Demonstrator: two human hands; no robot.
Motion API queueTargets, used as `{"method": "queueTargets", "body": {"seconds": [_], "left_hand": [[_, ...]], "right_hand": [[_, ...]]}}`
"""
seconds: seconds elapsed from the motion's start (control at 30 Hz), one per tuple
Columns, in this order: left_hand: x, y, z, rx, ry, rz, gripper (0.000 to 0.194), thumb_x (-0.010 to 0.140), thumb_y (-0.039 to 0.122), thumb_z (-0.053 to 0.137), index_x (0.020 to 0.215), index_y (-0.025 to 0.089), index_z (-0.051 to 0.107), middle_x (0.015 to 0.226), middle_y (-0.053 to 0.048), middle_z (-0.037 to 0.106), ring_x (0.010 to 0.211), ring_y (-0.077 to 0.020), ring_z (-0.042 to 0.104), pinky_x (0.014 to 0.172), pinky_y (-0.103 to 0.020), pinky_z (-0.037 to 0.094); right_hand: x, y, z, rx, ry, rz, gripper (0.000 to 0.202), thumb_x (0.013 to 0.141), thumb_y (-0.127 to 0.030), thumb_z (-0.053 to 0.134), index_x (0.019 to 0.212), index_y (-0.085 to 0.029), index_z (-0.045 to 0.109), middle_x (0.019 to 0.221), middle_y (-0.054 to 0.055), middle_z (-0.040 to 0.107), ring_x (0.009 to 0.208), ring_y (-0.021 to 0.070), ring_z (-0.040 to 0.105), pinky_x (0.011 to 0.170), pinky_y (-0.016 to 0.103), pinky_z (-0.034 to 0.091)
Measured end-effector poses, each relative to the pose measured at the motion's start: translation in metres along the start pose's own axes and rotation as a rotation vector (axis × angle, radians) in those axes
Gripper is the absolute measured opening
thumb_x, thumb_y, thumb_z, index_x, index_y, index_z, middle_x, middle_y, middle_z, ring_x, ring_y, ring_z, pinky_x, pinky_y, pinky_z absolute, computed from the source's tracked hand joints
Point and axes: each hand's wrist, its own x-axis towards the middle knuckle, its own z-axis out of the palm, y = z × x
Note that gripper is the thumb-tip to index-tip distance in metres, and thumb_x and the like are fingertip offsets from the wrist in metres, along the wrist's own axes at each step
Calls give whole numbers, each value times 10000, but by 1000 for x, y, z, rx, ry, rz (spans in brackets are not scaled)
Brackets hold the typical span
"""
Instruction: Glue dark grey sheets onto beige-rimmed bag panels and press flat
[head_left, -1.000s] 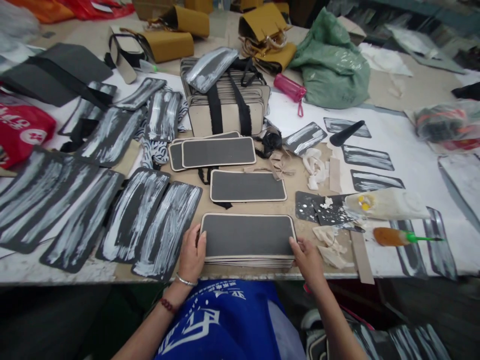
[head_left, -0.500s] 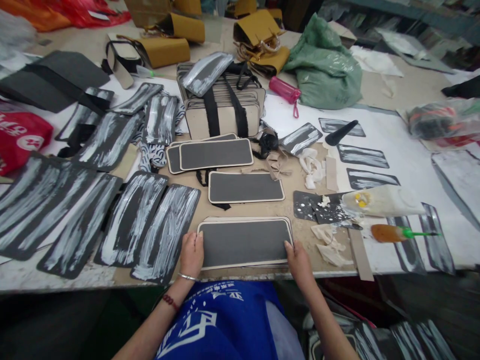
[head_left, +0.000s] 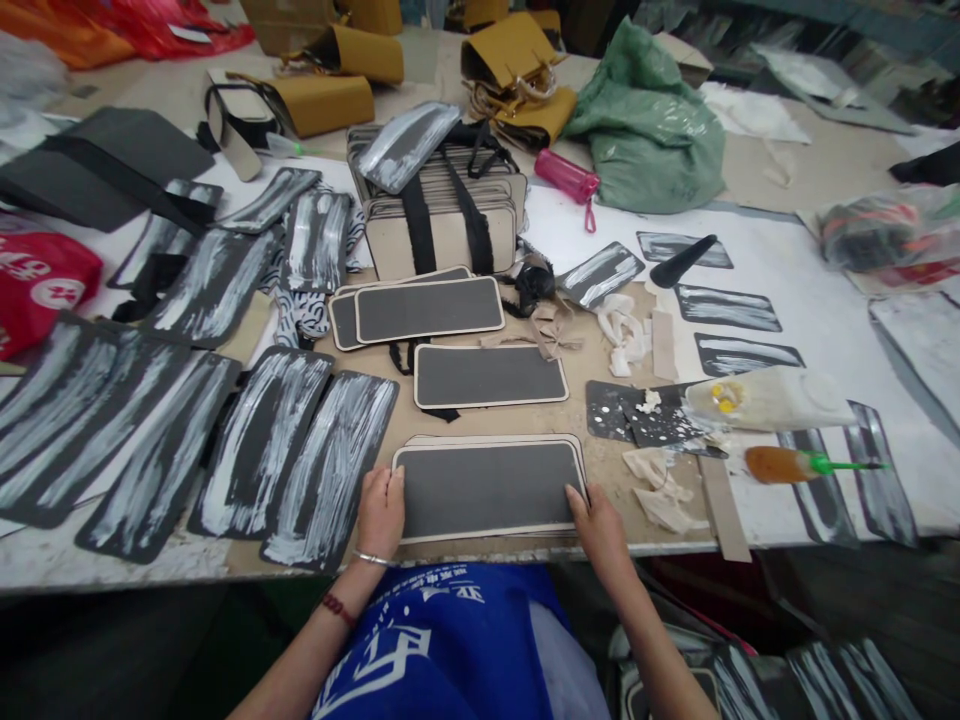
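Gray panel [head_left: 480, 492]: table's [head_left: 45, 555] near edge, askew over lower panels [head_left: 495, 440]
Left hand [head_left: 381, 512]: gripping left end
Right hand [head_left: 600, 525]: gripping right end
Handling: even pressure advisable

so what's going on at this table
A person's left hand and right hand grip opposite ends of a grey panel at the near edge of the table. It lies slightly out of line over at least one similar piece. Another pale-edged panel lies just beyond. White-streaked dark pieces spread out to the left.
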Motion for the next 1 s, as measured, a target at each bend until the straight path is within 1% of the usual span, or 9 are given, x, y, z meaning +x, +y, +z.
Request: {"method": "queueTargets", "body": {"seconds": [0.2, 0.33, 0.43, 0.53, 0.63, 0.7, 0.77, 0.87, 1.0], "left_hand": [[-2, -6, 1, -124, -5, -76, 344, 778, 477, 381, 742, 181, 553, 862, -75, 543, 888, -214, 508, 890, -390, 399], [-3, -9, 1, -162, -21, -114, 387, 785, 481, 368, 815, 157, 578, 925, -97, 545, 931, -217, 517, 918, -391, 398], [-4, -9, 1, -126, -32, -76, 357, 789, 464, 384, 794, 168, 582, 909, -85, 552, 920, -211, 524, 906, -389, 417], [-7, -2, -2, -27, 28, 29, 322, 810, 414, 382, 803, 170, 591, 947, -91, 551, 944, -212, 518, 898, -400, 424], [-15, 16, -13, 122, 126, 251, 270, 827, 332, 400, 805, 163, 608, 1035, -120, 537, 1024, -235, 490, 918, -433, 398], [-23, 30, -22, 127, 103, 441, 232, 836, 266, 404, 876, 164, 609, 1028, -117, 559, 999, -212, 518, 888, -389, 430], [-30, 44, -31, 49, 1, 595, 238, 846, 211, 388, 985, 173, 578, 968, -87, 607, 920, -163, 571, 821, -296, 479], [-36, 58, -42, -39, -71, 627, 242, 854, 181, 389, 1039, 182, 544, 885, -39, 660, 796, -118, 624, 728, -203, 509], [-36, 68, -54, -28, -12, 611, 230, 849, 193, 417, 1033, 184, 555, 873, -23, 686, 710, -108, 645, 675, -174, 519]], "right_hand": [[-2, 1, -23, -80, 113, -99, 456, 832, -550, 328, 939, -167, 550, 806, 102, 592, 731, 218, 544, 654, 335, 410], [0, 6, -20, 6, 86, -201, 489, 879, -481, 242, 909, -149, 598, 821, 116, 614, 793, 217, 546, 743, 354, 425], [1, 10, -14, 13, 78, -215, 522, 885, -469, 226, 906, -134, 626, 802, 127, 627, 786, 223, 550, 756, 369, 430], [0, 10, -11, 51, 84, -207, 516, 877, -476, 252, 884, -139, 643, 781, 123, 634, 765, 222, 552, 743, 372, 437], [-4, 8, -11, 101, 72, -195, 482, 873, -463, 272, 907, -149, 637, 797, 117, 628, 785, 221, 546, 757, 380, 437], [-7, 6, -11, 136, 65, -170, 461, 869, -453, 278, 925, -158, 627, 813, 113, 624, 809, 224, 541, 776, 392, 433], [-9, 7, -10, 184, 52, -120, 435, 853, -451, 306, 929, -159, 620, 839, 114, 622, 830, 229, 541, 785, 402, 432], [-9, 9, -10, 292, 5, -2, 416, 816, -451, 367, 942, -136, 607, 890, 129, 620, 855, 236, 550, 784, 405, 442], [-3, 9, -12, 433, -32, 98, 454, 776, -461, 415, 1031, -115, 565, 908, 123, 621, 810, 218, 571, 747, 384, 463]]}}
